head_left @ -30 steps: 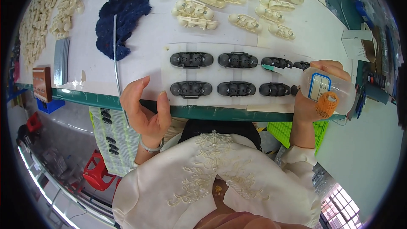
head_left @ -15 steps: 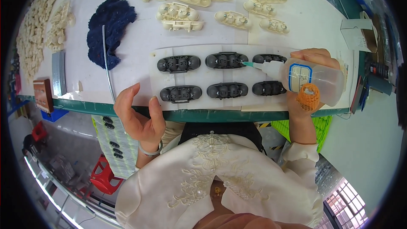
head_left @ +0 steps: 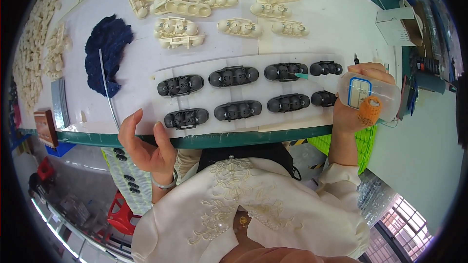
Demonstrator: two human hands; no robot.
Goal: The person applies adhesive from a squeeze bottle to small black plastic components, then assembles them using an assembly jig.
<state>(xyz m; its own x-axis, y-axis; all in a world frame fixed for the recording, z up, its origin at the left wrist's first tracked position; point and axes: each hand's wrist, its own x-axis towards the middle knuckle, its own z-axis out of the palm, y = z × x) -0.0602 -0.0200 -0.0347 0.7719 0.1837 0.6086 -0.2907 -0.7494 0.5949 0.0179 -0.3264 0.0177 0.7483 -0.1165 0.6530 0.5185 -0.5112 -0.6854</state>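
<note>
A translucent plastic squeeze bottle [head_left: 389, 98] with a blue-edged label lies tilted in my right hand [head_left: 348, 117], whose fingers are wrapped round it. An orange knitted cover sits on one of those fingers. The bottle's green nozzle tip [head_left: 301, 75] reaches the third black part [head_left: 286, 71] of the back row. Several such oblong black parts with round domes, like the front-row one [head_left: 238, 110], lie in two rows on a white board [head_left: 209, 96]. My left hand [head_left: 148, 146] hangs at the table edge beside the front row's left end, fingers apart, holding nothing.
Cream-coloured moulded parts [head_left: 239, 28] are heaped along the back and far left. A dark blue cloth [head_left: 107, 44] with a thin pale tube [head_left: 104, 73] lies left of the board. At the right stands an open white box [head_left: 394, 30]. The table's green edge [head_left: 219, 140] runs before me.
The whole view has shifted, so the table's things appear further left. My right hand has moved the bottle's tip rightward from the second back-row black part to the third. My left hand stays open.
</note>
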